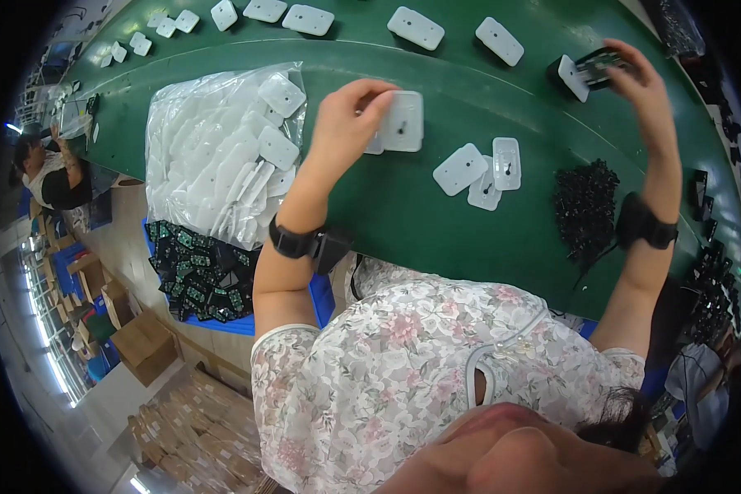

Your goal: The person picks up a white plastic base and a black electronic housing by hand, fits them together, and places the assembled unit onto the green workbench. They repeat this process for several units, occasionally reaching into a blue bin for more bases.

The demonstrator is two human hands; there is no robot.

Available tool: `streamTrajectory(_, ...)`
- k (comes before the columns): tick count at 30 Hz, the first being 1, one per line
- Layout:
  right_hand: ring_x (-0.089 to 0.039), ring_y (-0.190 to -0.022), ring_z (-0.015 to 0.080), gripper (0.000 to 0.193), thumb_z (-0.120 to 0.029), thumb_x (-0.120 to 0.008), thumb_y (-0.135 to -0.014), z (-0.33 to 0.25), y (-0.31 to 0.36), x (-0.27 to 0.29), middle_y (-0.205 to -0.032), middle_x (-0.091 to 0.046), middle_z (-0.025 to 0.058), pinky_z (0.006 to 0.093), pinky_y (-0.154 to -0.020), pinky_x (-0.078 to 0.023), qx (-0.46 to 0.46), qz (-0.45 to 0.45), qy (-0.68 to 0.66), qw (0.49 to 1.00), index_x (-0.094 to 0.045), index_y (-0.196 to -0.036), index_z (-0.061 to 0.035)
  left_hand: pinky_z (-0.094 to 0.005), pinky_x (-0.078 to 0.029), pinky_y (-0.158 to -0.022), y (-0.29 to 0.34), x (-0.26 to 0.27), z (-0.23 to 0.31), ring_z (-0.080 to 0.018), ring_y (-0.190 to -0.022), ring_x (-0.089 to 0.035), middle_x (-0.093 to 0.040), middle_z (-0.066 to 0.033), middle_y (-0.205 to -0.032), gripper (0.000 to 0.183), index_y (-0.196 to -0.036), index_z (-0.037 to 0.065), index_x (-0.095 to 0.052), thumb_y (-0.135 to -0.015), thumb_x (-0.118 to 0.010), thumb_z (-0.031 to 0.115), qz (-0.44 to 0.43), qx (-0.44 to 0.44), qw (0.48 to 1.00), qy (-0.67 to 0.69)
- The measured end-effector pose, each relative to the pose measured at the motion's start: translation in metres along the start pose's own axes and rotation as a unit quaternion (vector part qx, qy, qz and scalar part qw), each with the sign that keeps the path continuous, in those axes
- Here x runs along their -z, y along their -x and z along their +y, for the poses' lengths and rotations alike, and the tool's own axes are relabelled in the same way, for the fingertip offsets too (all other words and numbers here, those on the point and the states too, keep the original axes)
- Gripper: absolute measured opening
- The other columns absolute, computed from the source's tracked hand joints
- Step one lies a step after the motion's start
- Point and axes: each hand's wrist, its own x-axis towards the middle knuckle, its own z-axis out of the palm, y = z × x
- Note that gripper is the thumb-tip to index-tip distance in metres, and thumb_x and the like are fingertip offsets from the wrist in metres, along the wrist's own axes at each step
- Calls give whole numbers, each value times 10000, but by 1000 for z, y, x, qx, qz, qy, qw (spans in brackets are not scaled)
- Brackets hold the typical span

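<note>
My left hand [356, 115] pinches a white rectangular plastic cover [404, 123] by its left edge, over the green table. A small dark part lies on that cover, and another white piece shows partly beneath it. At the far right, my right hand [640, 78] has its fingers closed on a black case with a circuit board [598, 67]. This case is beside a white-topped black case [574, 77]; I cannot tell whether they touch. Between my arms lie three loose white covers [459, 169], and a pile of small black cable parts [584, 204] is near my right forearm.
A clear bag of white covers [214, 156] lies left of my left arm. Below it, a blue bin [321, 298] holds many dark circuit boards [202, 272]. White-topped units [416, 29] line the far side of the green table [370, 222]. Another person [53, 169] is at far left.
</note>
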Motion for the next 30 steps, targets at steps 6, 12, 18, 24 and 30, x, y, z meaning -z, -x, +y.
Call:
streamTrajectory(6, -549, -1094, 228, 420, 55, -630, -790, -1, 17, -113, -1198, -530, 88, 324, -911, -462, 257, -26, 138, 956, -570, -1188, -66, -330, -510, -631, -36, -36, 0, -168, -663, -635, -653, -103, -727, 195, -1026, 8, -637, -886, -623, 143, -69, 100, 992, 46)
streamTrajectory(12, -545, -1088, 307, 352, -38, -715, -753, 32, 30, -111, -1230, -532, 107, 372, -895, -477, 371, -34, 334, 866, -590, -1082, -57, -373, -516, -747, -14, -39, -13, -253, -1044, -595, -635, -134, -1098, 339, -1148, 81, -602, -810, -601, 48, 22, -177, 895, -408)
streamTrajectory(18, -573, -1044, 311, 324, -130, -712, -808, 27, 38, -115, -1197, -579, 108, 384, -892, -481, 272, 31, 293, 916, -593, -1100, -57, -407, -397, -998, -29, -45, -26, -270, -1204, -500, -569, -68, -1266, 453, -1210, 104, -593, -765, -578, 21, -77, -417, 821, -382)
streamTrajectory(24, -636, -948, 298, 325, -160, -697, -840, 21, 32, -117, -1064, -665, 126, 357, -842, -505, 173, 59, 261, 948, -632, -1142, -59, -393, -415, -974, -28, -64, -20, -273, -1186, -511, -591, -87, -1231, 445, -1206, 67, -586, -769, -603, -14, -63, -324, 899, -290)
streamTrajectory(30, -639, -952, 287, 338, -172, -703, -833, -12, 33, -149, -1070, -670, 118, 350, -832, -509, 269, -24, 232, 934, -644, -1149, -68, -404, -412, -991, -24, -46, -23, -282, -1214, -510, -578, -96, -1289, 468, -1225, 61, -578, -775, -568, -63, 10, -353, 924, -147)
